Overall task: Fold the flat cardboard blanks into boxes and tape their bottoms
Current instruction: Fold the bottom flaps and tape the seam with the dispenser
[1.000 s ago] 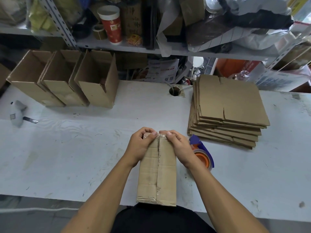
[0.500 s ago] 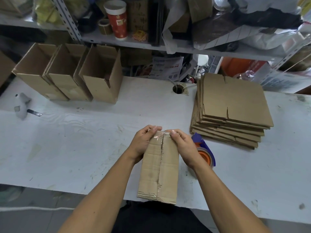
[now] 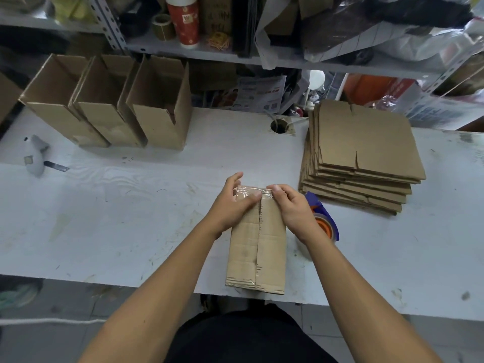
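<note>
A folded cardboard box (image 3: 258,247) lies bottom-up at the table's near edge, with clear tape along its centre seam and over its far end. My left hand (image 3: 231,205) lies flat on the far left of the box, fingers spread over the tape. My right hand (image 3: 290,208) grips the far right corner, thumb and fingers pressed on the tape end. A stack of flat cardboard blanks (image 3: 361,158) sits to the right. A blue and orange tape dispenser (image 3: 324,221) rests just right of my right wrist, partly hidden.
Three upright open boxes (image 3: 115,108) stand in a row at the back left of the white table (image 3: 131,218). A grey handheld tool (image 3: 35,157) lies at the far left. A cable hole (image 3: 279,126) is at the back centre. Cluttered shelves rise behind.
My left hand has opened and slid flat onto the taped far end of the box. The right hand stays pinched on the far right corner. The view has tilted slightly.
</note>
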